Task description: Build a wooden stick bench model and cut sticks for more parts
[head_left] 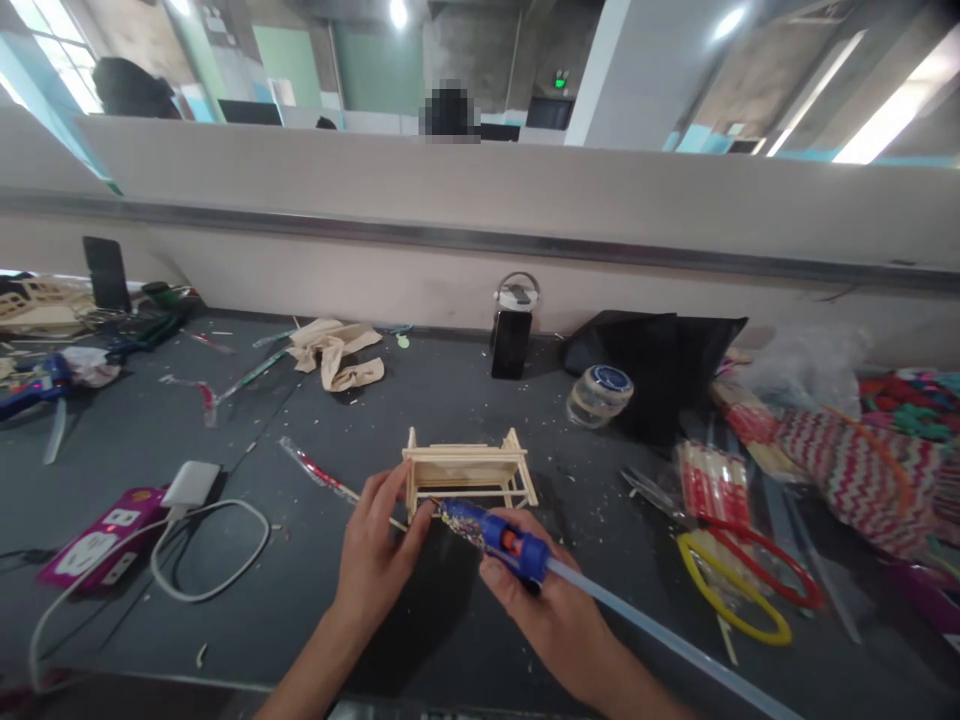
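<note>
A small frame of pale wooden sticks (pixel 469 453) stands on the dark table in front of me. My left hand (pixel 379 540) grips its left end between thumb and fingers. In my right hand (pixel 551 600) is a blue hot glue gun (pixel 514 545), with a long translucent glue stick (pixel 667 635) running out of its back toward the lower right. The gun's nozzle points left, close to the frame's lower left corner and my left thumb. Whether the tip touches the wood I cannot tell.
Left lie a magenta power strip (pixel 101 540) with a white charger (pixel 192 487) and cable, plus crumpled beige paper (pixel 337 350). A phone (pixel 511 343) leans upright at the back beside a clear jar (pixel 598 398). Right are scissors (pixel 739 570) with red and yellow handles and packaged sticks (pixel 712 480).
</note>
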`<state>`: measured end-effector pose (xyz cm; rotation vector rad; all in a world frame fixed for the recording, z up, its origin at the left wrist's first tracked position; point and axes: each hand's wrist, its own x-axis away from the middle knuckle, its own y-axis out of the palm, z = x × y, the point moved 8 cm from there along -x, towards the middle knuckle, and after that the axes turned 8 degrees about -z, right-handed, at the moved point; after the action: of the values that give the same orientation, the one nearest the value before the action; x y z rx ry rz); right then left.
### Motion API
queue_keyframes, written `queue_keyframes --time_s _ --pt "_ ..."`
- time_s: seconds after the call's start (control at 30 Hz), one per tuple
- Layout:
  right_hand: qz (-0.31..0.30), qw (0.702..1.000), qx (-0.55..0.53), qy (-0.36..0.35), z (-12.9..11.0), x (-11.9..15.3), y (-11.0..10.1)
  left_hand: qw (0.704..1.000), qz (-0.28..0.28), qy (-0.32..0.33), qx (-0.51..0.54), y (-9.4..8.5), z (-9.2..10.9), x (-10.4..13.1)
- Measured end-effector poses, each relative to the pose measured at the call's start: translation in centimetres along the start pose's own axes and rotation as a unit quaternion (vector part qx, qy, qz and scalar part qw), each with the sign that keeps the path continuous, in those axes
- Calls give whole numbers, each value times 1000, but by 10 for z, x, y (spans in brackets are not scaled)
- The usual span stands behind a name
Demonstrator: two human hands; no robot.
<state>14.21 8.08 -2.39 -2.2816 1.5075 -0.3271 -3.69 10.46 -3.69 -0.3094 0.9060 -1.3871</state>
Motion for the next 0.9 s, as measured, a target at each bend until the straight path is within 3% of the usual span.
queue_keyframes --time_s 0.2,0.4,0.57,0.9 --pt "0 1000 7 -8 0 -8 5 999 28 -13 14 0 -8 0" --pt "-1 1000 1 -6 -1 -9 5 999 15 -1 35 6 -9 -1" --pt "1 999 -22 -25 -6 -11 3 997 11 -41 59 7 -16 -2" --pt "-19 999 -27 -7 1 -10 9 990 -4 -52 128 13 -22 -3"
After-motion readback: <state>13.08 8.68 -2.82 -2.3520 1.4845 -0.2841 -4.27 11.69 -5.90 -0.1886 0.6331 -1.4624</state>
